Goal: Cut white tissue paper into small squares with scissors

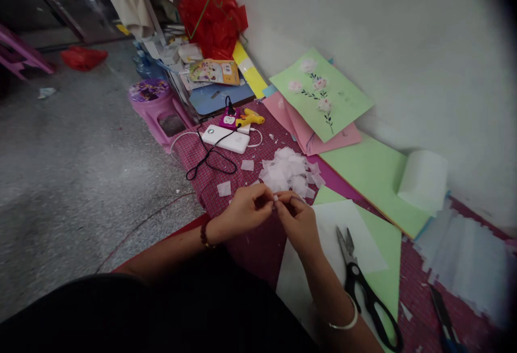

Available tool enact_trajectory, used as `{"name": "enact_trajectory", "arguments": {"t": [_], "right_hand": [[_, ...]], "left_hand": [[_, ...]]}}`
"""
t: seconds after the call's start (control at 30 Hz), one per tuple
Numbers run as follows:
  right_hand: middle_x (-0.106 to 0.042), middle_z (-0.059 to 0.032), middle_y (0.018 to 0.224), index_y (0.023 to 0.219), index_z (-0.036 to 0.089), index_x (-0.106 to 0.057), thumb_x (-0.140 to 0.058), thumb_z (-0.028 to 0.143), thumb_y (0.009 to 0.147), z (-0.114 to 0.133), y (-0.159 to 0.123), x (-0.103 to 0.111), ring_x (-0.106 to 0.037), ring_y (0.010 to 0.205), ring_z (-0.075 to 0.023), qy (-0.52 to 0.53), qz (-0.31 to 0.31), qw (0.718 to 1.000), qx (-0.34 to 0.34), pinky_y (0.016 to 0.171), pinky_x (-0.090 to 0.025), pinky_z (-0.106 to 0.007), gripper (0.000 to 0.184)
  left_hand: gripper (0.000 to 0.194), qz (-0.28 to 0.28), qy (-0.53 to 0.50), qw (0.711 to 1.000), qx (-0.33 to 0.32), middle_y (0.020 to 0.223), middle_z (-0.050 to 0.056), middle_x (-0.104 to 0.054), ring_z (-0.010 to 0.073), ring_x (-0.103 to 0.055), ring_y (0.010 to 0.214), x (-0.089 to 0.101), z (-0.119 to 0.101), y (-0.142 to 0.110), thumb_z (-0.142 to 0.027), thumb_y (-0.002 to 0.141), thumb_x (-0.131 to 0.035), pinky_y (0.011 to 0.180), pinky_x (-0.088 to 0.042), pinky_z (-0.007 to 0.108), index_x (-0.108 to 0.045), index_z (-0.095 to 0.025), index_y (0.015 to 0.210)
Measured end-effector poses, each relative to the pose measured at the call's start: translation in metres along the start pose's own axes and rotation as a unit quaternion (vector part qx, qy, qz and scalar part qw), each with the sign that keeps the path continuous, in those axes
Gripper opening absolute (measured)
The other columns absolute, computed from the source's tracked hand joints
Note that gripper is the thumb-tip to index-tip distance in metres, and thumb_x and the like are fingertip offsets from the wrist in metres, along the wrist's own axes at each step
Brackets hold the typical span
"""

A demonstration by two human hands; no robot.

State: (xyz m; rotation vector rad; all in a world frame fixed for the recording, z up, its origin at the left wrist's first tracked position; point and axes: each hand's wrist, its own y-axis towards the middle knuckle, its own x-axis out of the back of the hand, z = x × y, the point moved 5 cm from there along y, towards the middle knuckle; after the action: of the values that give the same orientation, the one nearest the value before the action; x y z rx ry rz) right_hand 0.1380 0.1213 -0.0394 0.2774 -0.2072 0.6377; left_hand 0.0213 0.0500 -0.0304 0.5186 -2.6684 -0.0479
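My left hand (247,210) and my right hand (298,219) meet fingertip to fingertip over a red checked cloth (194,153). Together they pinch a small white tissue piece (276,198). Just beyond them lies a pile of white tissue squares (288,174). A beaded bracelet circles my left wrist and a silver bangle my right. Black-handled scissors (361,283) lie by my right forearm on white paper (355,234).
A green sheet with paper flowers (321,91) leans on the wall over pink sheets (323,135). A yellow glue gun (250,119), a white power bank (226,138) and a black cable (210,161) lie farther off. A tissue roll (422,180) rests on green paper. A purple stool (159,108) stands left.
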Motion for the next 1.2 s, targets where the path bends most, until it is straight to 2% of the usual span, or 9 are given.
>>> {"name": "enact_trajectory", "arguments": {"t": [0.13,0.3,0.47,0.57,0.77,0.87,0.93,1.1,1.2], "right_hand": [[-0.068,-0.0056,0.085,0.071,0.02,-0.062,-0.059,0.022,0.081,-0.003,0.001,0.002,-0.065,0.083,-0.0198,0.025,-0.003,1.0,-0.01,0.076,-0.052,-0.033,0.011],[-0.069,-0.005,0.087,0.07,0.02,-0.063,-0.062,0.022,0.079,-0.005,0.002,0.004,-0.064,0.085,-0.0197,0.073,-0.003,0.997,-0.028,0.076,-0.051,-0.033,0.009],[-0.068,-0.0038,0.088,0.072,0.02,-0.064,-0.063,0.025,0.08,-0.016,0.001,0.003,-0.064,0.083,-0.0186,0.132,0.003,0.989,-0.072,0.079,-0.051,-0.035,0.009],[-0.068,-0.003,0.087,0.072,0.021,-0.064,-0.064,0.025,0.08,-0.02,0.0,0.002,-0.064,0.084,-0.0181,0.14,0.001,0.987,-0.073,0.081,-0.05,-0.035,0.008],[-0.069,-0.0047,0.092,0.085,0.021,-0.065,-0.059,0.026,0.081,-0.021,-0.002,-0.001,-0.064,0.082,-0.0184,0.171,0.014,0.981,-0.09,0.077,-0.054,-0.035,0.008],[-0.066,-0.0082,0.113,0.108,0.023,-0.061,-0.054,0.022,0.079,-0.018,-0.003,-0.006,-0.066,0.076,-0.0169,0.245,0.04,0.962,-0.113,0.06,-0.056,-0.029,0.03],[-0.067,-0.007,0.109,0.111,0.024,-0.059,-0.057,0.019,0.075,-0.018,-0.003,-0.009,-0.066,0.069,-0.0156,0.279,0.054,0.949,-0.134,0.051,-0.053,-0.026,0.037],[-0.067,0.0,0.075,0.082,0.021,-0.062,-0.068,0.026,0.072,-0.031,0.0,-0.007,-0.065,0.062,-0.0147,0.27,0.005,0.948,-0.171,0.057,-0.055,-0.027,0.013],[-0.063,0.003,0.064,0.073,0.021,-0.057,-0.071,0.029,0.068,-0.041,0.003,0.0,-0.062,0.054,-0.0135,0.259,-0.05,0.944,-0.197,0.056,-0.056,-0.029,0.018]], "left_hand": [[0.007,0.002,-0.085,0.995,0.053,0.068,-0.001,-0.057,0.0089,-0.049,0.061,0.0,0.004,0.001,-0.021,0.077,-0.057,0.058,-0.038,0.02,-0.059,-0.014,0.076],[0.024,0.005,-0.131,0.989,0.064,0.065,-0.004,-0.05,0.0074,-0.043,0.055,0.005,0.005,0.002,-0.022,0.08,-0.057,0.053,-0.033,0.02,-0.06,-0.015,0.102],[0.013,0.028,-0.026,0.999,-0.023,0.07,0.001,-0.058,0.0105,-0.05,0.065,0.006,-0.003,-0.001,-0.02,0.083,-0.055,0.061,-0.037,0.023,-0.066,-0.016,0.081],[0.013,0.017,-0.005,0.998,-0.058,0.069,0.001,-0.057,0.0109,-0.049,0.064,0.005,-0.006,-0.003,-0.024,0.085,-0.056,0.061,-0.037,0.024,-0.066,-0.017,0.08],[0.013,-0.007,-0.076,0.997,-0.003,0.075,0.003,-0.059,0.0123,-0.053,0.071,0.013,-0.006,0.003,-0.026,0.081,-0.06,0.064,-0.041,0.023,-0.063,-0.016,0.072],[0.016,0.041,-0.178,0.979,0.096,0.066,-0.001,-0.056,0.0083,-0.049,0.057,0.01,0.004,0.009,-0.03,0.079,-0.061,0.054,-0.037,0.02,-0.059,-0.015,0.075],[0.016,0.075,-0.223,0.961,0.144,0.061,-0.003,-0.055,0.0057,-0.043,0.048,0.005,0.01,0.012,-0.03,0.078,-0.061,0.047,-0.031,0.019,-0.056,-0.015,0.077],[0.018,0.165,-0.243,0.941,0.168,0.063,-0.001,-0.059,0.0043,-0.043,0.045,0.0,0.013,0.023,-0.03,0.075,-0.062,0.045,-0.03,0.017,-0.055,-0.014,0.074],[0.013,0.186,-0.191,0.953,0.144,0.063,-0.001,-0.058,0.0048,-0.045,0.047,0.01,0.011,0.035,-0.026,0.074,-0.06,0.046,-0.033,0.018,-0.056,-0.013,0.073]]}}
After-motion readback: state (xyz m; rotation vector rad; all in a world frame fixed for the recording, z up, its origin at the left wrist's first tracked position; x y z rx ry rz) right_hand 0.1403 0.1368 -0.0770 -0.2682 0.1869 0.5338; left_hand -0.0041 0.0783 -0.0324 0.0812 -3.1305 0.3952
